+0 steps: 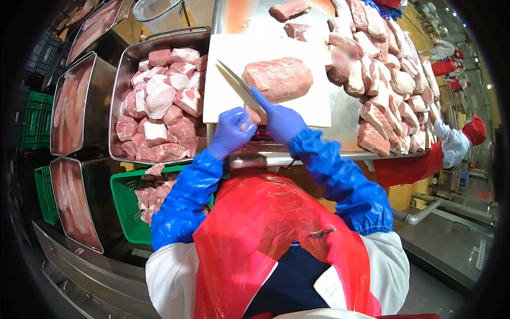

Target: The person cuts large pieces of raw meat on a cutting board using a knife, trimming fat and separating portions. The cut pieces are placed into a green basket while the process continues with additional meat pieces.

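right hand gripping knife over white board, meat slab right of blade, left hand clenched by meat scrap, can't tell if holding it

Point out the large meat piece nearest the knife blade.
The pink slab on the white cutting board, just right of the blade; other large pieces lie farther off.

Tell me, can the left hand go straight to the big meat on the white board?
Probably not: the knife in the right hand slants across between the left hand and the big meat. The knife would likely have to move first.
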Demonstrator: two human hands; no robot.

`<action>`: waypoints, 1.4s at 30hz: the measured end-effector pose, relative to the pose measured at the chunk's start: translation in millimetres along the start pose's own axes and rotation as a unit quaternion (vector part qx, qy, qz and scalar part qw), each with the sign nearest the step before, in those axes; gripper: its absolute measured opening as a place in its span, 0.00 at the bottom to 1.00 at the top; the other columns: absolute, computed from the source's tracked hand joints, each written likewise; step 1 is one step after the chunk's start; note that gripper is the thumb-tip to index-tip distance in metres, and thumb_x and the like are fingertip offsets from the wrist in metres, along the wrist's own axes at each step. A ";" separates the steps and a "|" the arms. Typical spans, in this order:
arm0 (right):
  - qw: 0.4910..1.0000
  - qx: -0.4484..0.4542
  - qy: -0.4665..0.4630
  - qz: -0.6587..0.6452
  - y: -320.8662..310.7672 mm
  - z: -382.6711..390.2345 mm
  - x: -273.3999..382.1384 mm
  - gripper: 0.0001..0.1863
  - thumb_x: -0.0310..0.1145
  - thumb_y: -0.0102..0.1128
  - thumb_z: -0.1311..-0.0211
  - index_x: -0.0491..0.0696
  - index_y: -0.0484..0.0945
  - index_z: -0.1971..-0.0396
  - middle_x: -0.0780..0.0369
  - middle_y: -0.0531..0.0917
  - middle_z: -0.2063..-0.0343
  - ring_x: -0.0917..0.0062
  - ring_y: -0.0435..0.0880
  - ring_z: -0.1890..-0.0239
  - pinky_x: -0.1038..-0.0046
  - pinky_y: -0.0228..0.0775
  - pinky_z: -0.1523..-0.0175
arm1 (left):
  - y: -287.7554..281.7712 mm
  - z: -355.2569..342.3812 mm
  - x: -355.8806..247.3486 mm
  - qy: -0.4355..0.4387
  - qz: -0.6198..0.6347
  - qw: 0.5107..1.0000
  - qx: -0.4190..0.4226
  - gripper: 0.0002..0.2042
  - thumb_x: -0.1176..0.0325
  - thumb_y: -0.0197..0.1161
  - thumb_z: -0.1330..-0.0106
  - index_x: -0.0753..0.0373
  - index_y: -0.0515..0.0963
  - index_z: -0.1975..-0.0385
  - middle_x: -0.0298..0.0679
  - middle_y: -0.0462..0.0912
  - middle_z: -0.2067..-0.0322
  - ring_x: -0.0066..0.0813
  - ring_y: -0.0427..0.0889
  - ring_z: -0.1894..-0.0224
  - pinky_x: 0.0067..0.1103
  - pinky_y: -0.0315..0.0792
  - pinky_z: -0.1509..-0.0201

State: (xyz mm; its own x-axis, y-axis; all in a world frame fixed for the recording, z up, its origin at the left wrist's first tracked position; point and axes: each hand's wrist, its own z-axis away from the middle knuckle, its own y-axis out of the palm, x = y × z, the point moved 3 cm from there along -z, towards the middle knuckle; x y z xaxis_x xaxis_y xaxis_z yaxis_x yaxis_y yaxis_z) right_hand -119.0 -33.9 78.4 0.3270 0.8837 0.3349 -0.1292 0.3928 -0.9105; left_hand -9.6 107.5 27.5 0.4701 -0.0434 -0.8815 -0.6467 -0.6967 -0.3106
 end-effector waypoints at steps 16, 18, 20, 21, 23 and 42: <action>0.883 -0.121 0.075 -0.447 -29.7 50.0 -70.9 0.37 0.29 0.54 0.32 0.61 0.55 0.24 0.65 0.80 0.69 0.86 0.72 0.78 0.77 0.71 0.72 | -151.0 216.9 106.1 -0.288 -0.517 0.800 -0.101 0.26 0.50 0.63 0.35 0.55 0.74 0.39 0.59 0.66 0.35 0.57 0.63 0.31 0.45 0.61 0.31; 0.880 -0.079 0.067 -0.464 -39.3 38.8 -52.3 0.37 0.28 0.54 0.32 0.61 0.55 0.24 0.65 0.81 0.68 0.87 0.72 0.76 0.79 0.71 0.70 | -164.5 225.5 149.9 -0.383 -0.526 0.758 -0.035 0.24 0.50 0.61 0.33 0.55 0.76 0.40 0.58 0.68 0.36 0.56 0.65 0.32 0.44 0.61 0.31; 0.899 -0.079 0.053 -0.427 -48.0 34.9 -45.1 0.38 0.27 0.54 0.32 0.62 0.55 0.24 0.65 0.82 0.67 0.87 0.73 0.75 0.79 0.72 0.69 | -168.1 273.2 172.0 -0.298 -0.531 0.783 -0.126 0.20 0.56 0.56 0.29 0.60 0.77 0.43 0.58 0.67 0.35 0.57 0.63 0.31 0.45 0.58 0.29; 0.903 -0.113 0.070 -0.409 -42.8 44.7 -52.9 0.38 0.27 0.54 0.32 0.63 0.55 0.24 0.65 0.81 0.68 0.87 0.73 0.75 0.79 0.72 0.69 | -142.3 264.5 169.4 -0.215 -0.504 0.822 -0.151 0.19 0.61 0.53 0.27 0.63 0.75 0.41 0.60 0.66 0.34 0.58 0.61 0.30 0.45 0.56 0.28; 0.895 -0.149 0.112 -0.404 -36.1 65.9 -57.9 0.38 0.26 0.54 0.32 0.64 0.55 0.24 0.67 0.78 0.75 0.87 0.70 0.80 0.78 0.69 0.75 | -110.1 279.3 161.4 -0.201 -0.379 0.873 -0.233 0.20 0.65 0.50 0.25 0.70 0.71 0.39 0.62 0.63 0.33 0.59 0.60 0.30 0.43 0.55 0.26; 0.909 -0.108 0.103 -0.389 -34.6 61.3 -73.4 0.38 0.23 0.54 0.33 0.55 0.54 0.24 0.58 0.84 0.60 0.83 0.77 0.63 0.74 0.74 0.56 | -133.1 370.7 193.3 -0.413 -0.224 0.787 -0.400 0.20 0.68 0.59 0.31 0.73 0.69 0.44 0.59 0.77 0.49 0.56 0.75 0.49 0.42 0.69 0.44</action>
State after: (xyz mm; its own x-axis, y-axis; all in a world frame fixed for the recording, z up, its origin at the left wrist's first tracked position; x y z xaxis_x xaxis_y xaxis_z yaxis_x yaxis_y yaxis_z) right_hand -195.9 -96.8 100.2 0.4116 0.2859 0.8654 0.3953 0.7996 -0.4521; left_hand -55.3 457.3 -233.4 -0.2199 0.5853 -0.7804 0.2129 -0.7519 -0.6239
